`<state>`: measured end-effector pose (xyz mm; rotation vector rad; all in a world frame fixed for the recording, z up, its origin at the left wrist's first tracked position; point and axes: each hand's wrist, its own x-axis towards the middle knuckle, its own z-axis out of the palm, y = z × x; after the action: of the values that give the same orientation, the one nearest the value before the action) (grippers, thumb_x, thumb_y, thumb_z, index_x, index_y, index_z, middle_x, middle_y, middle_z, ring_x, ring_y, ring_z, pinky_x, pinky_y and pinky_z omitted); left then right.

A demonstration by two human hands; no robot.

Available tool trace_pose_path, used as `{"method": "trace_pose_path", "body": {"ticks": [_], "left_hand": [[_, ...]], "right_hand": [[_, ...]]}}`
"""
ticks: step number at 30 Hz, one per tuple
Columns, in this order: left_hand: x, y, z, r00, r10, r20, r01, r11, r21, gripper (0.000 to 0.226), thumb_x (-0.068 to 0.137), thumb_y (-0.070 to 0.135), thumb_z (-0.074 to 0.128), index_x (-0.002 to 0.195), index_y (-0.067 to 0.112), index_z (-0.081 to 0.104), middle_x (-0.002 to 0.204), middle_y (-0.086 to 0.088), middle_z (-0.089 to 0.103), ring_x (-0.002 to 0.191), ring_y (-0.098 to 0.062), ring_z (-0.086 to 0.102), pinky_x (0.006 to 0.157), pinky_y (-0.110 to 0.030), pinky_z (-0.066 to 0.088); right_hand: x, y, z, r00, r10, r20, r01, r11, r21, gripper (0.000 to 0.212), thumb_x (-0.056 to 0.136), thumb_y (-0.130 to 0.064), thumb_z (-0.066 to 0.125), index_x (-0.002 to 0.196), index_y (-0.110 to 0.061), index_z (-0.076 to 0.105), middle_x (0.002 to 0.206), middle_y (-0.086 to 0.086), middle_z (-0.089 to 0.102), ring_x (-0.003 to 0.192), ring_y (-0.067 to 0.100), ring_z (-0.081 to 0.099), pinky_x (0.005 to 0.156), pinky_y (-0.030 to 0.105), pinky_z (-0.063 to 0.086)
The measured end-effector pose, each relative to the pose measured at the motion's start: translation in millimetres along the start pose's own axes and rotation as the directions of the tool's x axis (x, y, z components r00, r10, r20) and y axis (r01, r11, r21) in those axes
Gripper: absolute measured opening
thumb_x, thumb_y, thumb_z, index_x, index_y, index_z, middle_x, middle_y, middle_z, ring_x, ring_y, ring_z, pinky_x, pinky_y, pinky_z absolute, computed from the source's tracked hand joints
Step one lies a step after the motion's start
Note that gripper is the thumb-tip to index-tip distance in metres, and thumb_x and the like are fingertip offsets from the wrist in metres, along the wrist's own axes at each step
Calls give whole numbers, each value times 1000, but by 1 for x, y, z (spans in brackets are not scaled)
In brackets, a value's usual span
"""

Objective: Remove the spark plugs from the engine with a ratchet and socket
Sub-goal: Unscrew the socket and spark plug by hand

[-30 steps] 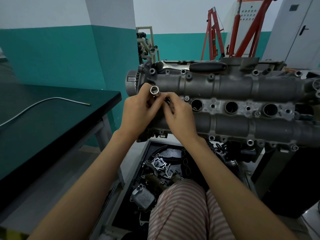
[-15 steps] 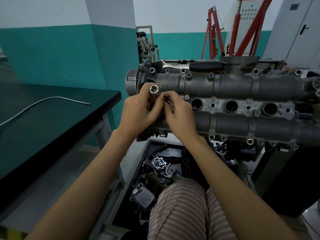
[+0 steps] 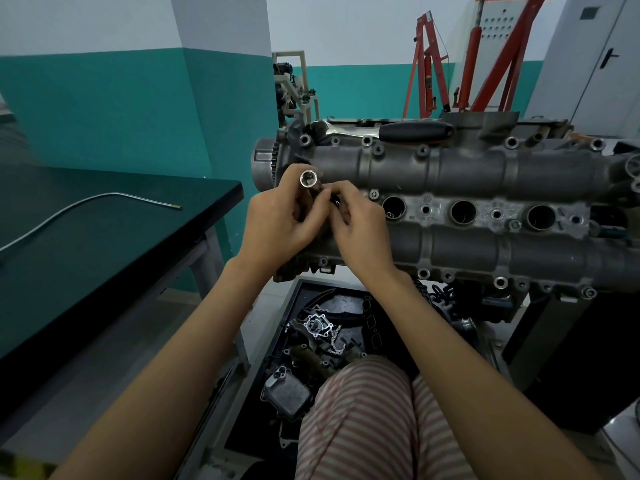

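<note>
A grey engine head point(image 3: 467, 174) fills the right half of the view, with three open spark plug wells point(image 3: 463, 212) in a row. My left hand point(image 3: 277, 220) grips a silver socket point(image 3: 308, 179), its open end turned up towards me, in front of the engine's left end. My right hand point(image 3: 360, 226) pinches a small dark part point(image 3: 335, 199) right beside the socket; what it is stays hidden by my fingers. A ratchet with a black handle point(image 3: 412, 131) lies on top of the engine at the back.
A dark green workbench point(image 3: 104, 244) stands to the left with a thin bent metal tube point(image 3: 86, 202) on it. Below the engine a black tray point(image 3: 322, 341) holds loose engine parts. A red engine hoist point(image 3: 481, 64) stands behind. My striped trouser leg point(image 3: 363, 420) is below.
My hands have stayed at the engine's left end; the fingers of my right hand have shifted slightly against the socket.
</note>
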<state>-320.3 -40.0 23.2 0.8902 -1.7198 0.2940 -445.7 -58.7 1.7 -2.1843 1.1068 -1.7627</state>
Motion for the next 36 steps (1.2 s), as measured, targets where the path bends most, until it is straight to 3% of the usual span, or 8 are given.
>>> {"method": "trace_pose_path", "body": {"ticks": [7, 12, 17, 20, 25, 30, 36], "left_hand": [[1, -4, 3, 999, -15, -34, 17, 999, 38, 34, 88, 34, 54, 79, 0, 51, 56, -3, 54, 45, -15, 46, 45, -25, 35], [1, -4, 4, 999, -25, -31, 24, 1000, -19, 29, 85, 34, 61, 82, 7, 53, 58, -2, 55, 51, -13, 46, 47, -18, 35], [0, -2, 2, 1000, 13, -4, -13, 1000, -10, 24, 89, 29, 57, 97, 7, 60, 54, 14, 45, 45, -7, 43, 45, -21, 38], [1, -3, 2, 1000, 30, -1, -30, 999, 37, 24, 90, 27, 55, 91, 5, 64, 53, 2, 54, 44, -10, 46, 43, -35, 43], [2, -1, 3, 1000, 0, -24, 1, 999, 46, 32, 88, 35, 56, 85, 3, 63, 53, -3, 55, 44, -13, 45, 43, -36, 42], [2, 0, 2, 1000, 13, -8, -12, 998, 57, 35, 88, 34, 54, 83, 0, 61, 51, -4, 52, 42, -15, 43, 41, -35, 40], [3, 2, 1, 1000, 8, -4, -8, 998, 60, 36, 88, 34, 55, 80, -1, 58, 52, -4, 53, 43, -15, 44, 41, -34, 39]], "right_hand": [[1, -2, 2, 1000, 18, -21, -18, 1000, -17, 22, 86, -19, 60, 107, -14, 57, 53, -14, 36, 48, 3, 42, 48, 21, 37], [1, -2, 1, 1000, 19, -10, -19, 1000, -9, 8, 87, -15, 57, 94, -13, 59, 51, -14, 35, 51, 0, 44, 48, 15, 32], [1, 0, -1, 1000, -3, 3, 3, 1000, -7, 17, 90, -13, 52, 103, -12, 63, 55, -21, 39, 54, -5, 45, 53, 11, 30], [0, -2, 0, 1000, -27, 1, 27, 1000, -4, 21, 90, -13, 51, 107, -12, 63, 56, -23, 39, 56, -7, 48, 53, 9, 33], [2, 0, 3, 999, 32, -22, -32, 999, 6, 23, 88, -18, 57, 109, -12, 57, 52, -13, 35, 50, 2, 43, 50, 14, 32], [2, 2, 3, 998, 56, -39, -55, 998, 44, 17, 86, -17, 62, 86, -21, 45, 50, -12, 33, 47, 4, 40, 47, 16, 32], [1, 1, 2, 999, 31, -17, -30, 998, 53, 16, 88, -13, 56, 83, -24, 45, 51, -11, 33, 47, 6, 38, 46, 18, 29]]}}
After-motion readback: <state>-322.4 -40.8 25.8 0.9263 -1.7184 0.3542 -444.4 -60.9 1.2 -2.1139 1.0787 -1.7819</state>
